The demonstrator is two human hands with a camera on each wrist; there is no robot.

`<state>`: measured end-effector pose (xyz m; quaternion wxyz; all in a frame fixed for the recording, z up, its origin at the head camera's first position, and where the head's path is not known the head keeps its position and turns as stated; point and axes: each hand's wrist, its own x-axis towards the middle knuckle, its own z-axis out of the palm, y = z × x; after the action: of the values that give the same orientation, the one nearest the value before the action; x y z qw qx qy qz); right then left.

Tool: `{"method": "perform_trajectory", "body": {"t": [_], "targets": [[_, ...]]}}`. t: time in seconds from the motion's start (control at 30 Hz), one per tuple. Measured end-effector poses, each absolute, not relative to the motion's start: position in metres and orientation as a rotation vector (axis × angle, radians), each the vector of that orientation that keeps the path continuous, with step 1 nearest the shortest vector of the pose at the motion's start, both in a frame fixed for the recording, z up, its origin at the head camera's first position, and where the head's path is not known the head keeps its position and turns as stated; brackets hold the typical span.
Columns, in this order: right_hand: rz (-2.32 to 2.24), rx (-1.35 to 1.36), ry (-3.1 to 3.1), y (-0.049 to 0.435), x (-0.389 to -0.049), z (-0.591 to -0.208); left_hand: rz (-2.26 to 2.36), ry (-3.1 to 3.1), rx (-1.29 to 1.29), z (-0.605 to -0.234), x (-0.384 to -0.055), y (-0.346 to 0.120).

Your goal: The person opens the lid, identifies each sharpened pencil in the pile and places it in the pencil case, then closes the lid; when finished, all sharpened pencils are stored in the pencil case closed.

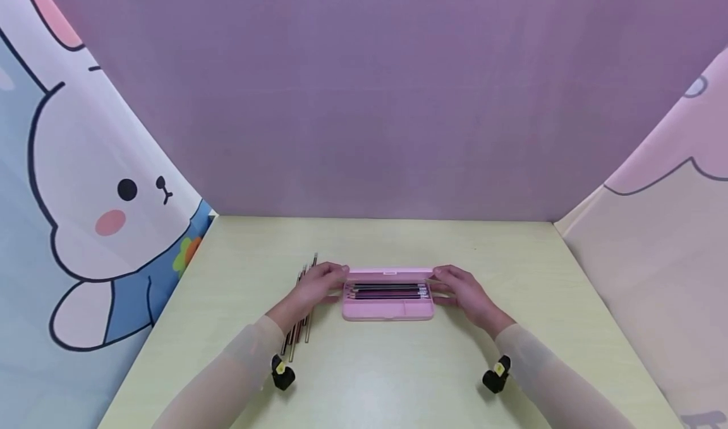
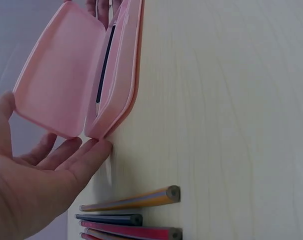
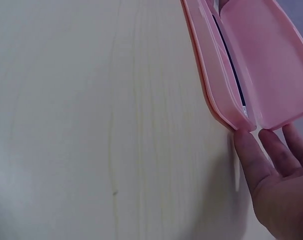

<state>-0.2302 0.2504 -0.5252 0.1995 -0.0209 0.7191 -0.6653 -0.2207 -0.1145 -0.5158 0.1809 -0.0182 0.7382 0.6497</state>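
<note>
A pink pencil case [image 1: 364, 311] lies on the table with its lid [image 2: 61, 70] raised at the back. Several dark pencils [image 1: 387, 292] rest side by side in its rear compartment. My left hand [image 1: 314, 286] holds the case at its left end, thumb on the lid's edge and fingers against the hinge end. At the right end, my right hand [image 1: 467, 294] holds it in the same way, with fingertips [image 3: 249, 142] touching the case's corner. The right thumb is out of sight in the right wrist view.
Several loose pencils [image 2: 141, 199] lie on the pale wooden table [image 1: 387, 372], beside and partly beneath the left hand and forearm. A purple backdrop [image 1: 387, 100] stands along the table's far edge, with printed cloths at both sides.
</note>
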Motion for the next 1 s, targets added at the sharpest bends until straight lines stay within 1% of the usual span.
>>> {"method": "perform_trajectory", "body": {"t": [0.27, 0.57, 0.73, 0.9, 1.0], "targets": [[-1.829, -0.103, 2.008, 0.253, -0.228, -0.524, 1.725, 2.118, 0.009, -0.514, -0.217, -0.121], [-1.790, -0.231, 1.994, 0.263, -0.228, -0.530, 1.505, 2.287, 0.168, -0.515, -0.217, -0.124], [-1.652, -0.350, 2.119, 0.268, -0.228, -0.535, 1.429, 2.349, 0.257, -0.514, -0.213, -0.121], [-1.461, -0.436, 2.308, 0.265, -0.229, -0.535, 1.173, 2.551, 0.388, -0.512, -0.211, -0.116], [-1.357, -0.443, 2.382, 0.263, -0.230, -0.531, 1.002, 2.667, 0.472, -0.513, -0.212, -0.114]]}}
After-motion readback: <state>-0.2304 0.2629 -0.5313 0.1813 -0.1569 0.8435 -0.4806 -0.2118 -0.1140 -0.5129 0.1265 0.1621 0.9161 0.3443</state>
